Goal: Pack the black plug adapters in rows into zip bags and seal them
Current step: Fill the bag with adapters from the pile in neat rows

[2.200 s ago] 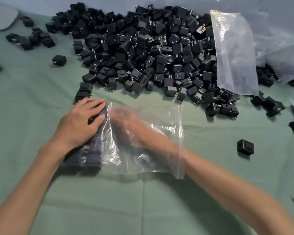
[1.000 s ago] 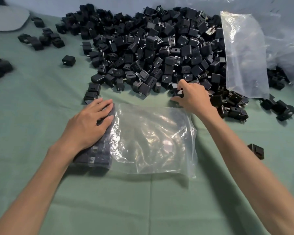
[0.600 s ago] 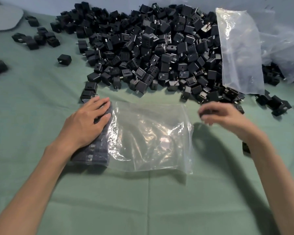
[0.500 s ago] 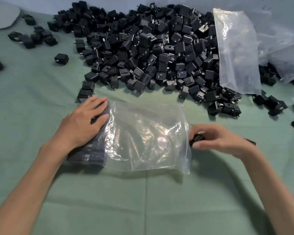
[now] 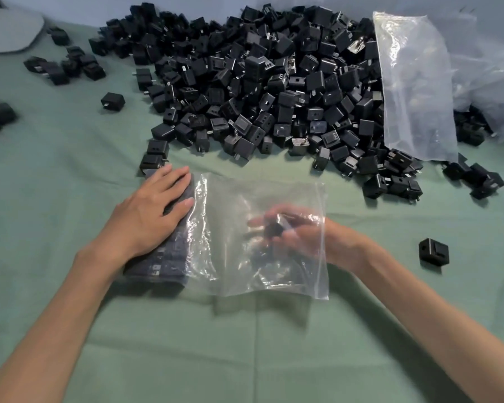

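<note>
L hand [image 5: 154, 216] lies flat, fingers straight, on packed row of black plug adapters [image 5: 166, 260] at left end of clear plastic zip bag [image 5: 259, 274] on green cloth [image 5: 245, 359], R hand [image 5: 300, 237], blurred inside bag, pinching one black adapter [image 5: 274, 229], w/ big loose adapter pile [image 5: 274, 82] beyond.

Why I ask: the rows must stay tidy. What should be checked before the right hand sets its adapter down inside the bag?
1. Row pinned: left hand presses flat on the packed row: ok.
2. Access: right hand is inside the zip bag: ok.
3. Grip: that hand pinches one adapter: ok.
4. Orientation: prongs turned to match the row: cannot tell, blurred.
5. Room: bare space in the bag beside the row: ok.
</note>
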Tool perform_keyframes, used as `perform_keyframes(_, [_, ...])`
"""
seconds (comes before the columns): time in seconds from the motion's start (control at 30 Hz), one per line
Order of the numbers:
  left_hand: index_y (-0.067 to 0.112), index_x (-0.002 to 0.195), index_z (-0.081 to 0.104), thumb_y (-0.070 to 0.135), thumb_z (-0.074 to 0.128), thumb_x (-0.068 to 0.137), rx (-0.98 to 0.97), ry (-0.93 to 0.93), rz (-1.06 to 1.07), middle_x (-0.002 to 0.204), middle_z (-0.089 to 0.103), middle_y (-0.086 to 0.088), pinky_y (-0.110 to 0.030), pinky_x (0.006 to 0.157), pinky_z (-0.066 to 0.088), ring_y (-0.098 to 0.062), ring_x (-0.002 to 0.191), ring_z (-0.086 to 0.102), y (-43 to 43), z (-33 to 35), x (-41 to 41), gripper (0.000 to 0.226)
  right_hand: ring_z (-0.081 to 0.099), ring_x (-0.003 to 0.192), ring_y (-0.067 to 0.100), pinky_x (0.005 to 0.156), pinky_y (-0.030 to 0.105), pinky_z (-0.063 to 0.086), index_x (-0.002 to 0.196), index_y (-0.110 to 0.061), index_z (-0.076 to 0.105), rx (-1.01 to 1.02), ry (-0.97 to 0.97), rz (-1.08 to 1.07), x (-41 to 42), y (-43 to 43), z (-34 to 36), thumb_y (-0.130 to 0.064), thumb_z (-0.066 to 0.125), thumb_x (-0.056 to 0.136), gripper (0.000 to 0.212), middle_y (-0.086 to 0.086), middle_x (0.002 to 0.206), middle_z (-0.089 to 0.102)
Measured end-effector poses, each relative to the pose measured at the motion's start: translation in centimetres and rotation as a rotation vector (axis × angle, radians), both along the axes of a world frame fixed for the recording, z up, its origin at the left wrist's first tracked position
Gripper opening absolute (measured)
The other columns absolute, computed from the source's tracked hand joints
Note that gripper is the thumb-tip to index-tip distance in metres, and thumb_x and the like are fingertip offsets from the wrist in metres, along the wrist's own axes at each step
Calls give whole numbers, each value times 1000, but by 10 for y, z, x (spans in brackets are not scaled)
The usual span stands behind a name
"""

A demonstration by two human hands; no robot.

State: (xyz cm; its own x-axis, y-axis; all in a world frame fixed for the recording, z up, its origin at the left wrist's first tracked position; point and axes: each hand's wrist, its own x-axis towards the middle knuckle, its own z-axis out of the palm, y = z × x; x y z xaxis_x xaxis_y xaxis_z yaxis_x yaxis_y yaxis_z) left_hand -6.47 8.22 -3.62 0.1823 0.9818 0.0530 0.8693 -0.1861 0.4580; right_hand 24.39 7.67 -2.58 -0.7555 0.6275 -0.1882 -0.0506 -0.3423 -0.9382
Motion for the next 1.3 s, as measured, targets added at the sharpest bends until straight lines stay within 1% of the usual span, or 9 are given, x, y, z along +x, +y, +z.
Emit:
perform_keyframes(0.17, [37, 148, 33, 49, 39, 96, 11, -2, -4, 151, 18, 34, -45, 112, 31, 11, 141, 5, 0, -1, 0, 53, 58, 113, 12, 98, 26, 48, 130, 2, 45, 568, -422, 21, -36, 12, 2, 7, 57, 91, 41, 15, 126, 57])
perform_keyframes(0.3, [34, 147, 37, 43, 42, 97, 23, -17, -4, 149, 19, 35, -43, 113, 30, 9, 142, 8, 0, 0, 0, 51, 49, 112, -6, 95, 4, 36, 137, -18, 49, 813, -594, 115, -87, 8, 8, -28, 59, 94, 46, 0, 132, 58])
perform_keyframes(0.37, [32, 146, 39, 39, 45, 98, 36, -29, -8, 147, 20, 35, -42, 113, 30, 8, 142, 9, 0, -1, 0, 49, 50, 120, 3, 105, 14, 37, 141, -7, 44, 1101, -746, -113, -102, 7, -11, -24, 63, 92, 55, 9, 139, 53])
perform_keyframes(0.43, [31, 146, 39, 38, 45, 98, 41, -32, -10, 146, 20, 35, -40, 113, 30, 9, 142, 9, 0, -1, 1, 48, 58, 117, 19, 103, 33, 46, 139, 1, 40, 989, -794, -206, -107, 0, -9, -24, 61, 92, 58, 12, 133, 56])
perform_keyframes(0.6, [31, 146, 39, 39, 45, 98, 43, -34, -11, 150, 23, 31, -39, 114, 28, 8, 142, 10, 0, -2, 0, 49, 52, 63, 3, 67, 5, 40, 111, -9, 58, 1099, -676, 256, -56, 13, 25, -31, 52, 97, 27, -16, 79, 55])
perform_keyframes(0.7, [30, 146, 39, 39, 45, 98, 40, -36, -15, 148, 22, 31, -38, 115, 26, 7, 142, 10, 0, -1, 1, 50, 54, 71, -9, 72, 3, 41, 109, -4, 61, 892, -583, 239, -84, 16, 20, -18, 60, 93, 21, -18, 84, 56])
perform_keyframes(0.87, [30, 147, 38, 39, 44, 98, 37, -39, -16, 147, 20, 33, -36, 115, 25, 8, 142, 9, -1, 0, 1, 50, 66, 97, 14, 86, 28, 54, 111, -4, 56, 206, -262, 32, -81, 0, 2, -11, 49, 99, 16, 13, 109, 65])
perform_keyframes(1.07, [33, 147, 35, 41, 43, 98, 24, -28, -26, 147, 18, 34, -35, 115, 23, 11, 141, 6, -2, 1, 1, 51, 57, 73, -9, 71, 12, 47, 91, -16, 55, -9, -312, 258, -69, 3, 9, -20, 27, 104, 31, -25, 81, 64])
perform_keyframes(1.3, [35, 147, 34, 42, 42, 98, 12, -23, -28, 147, 16, 37, -37, 113, 27, 13, 140, 4, -3, 2, 1, 51, 64, 104, 13, 95, 34, 51, 115, -10, 61, 510, -384, 268, -74, 9, 3, -7, 64, 89, 26, -3, 109, 68])
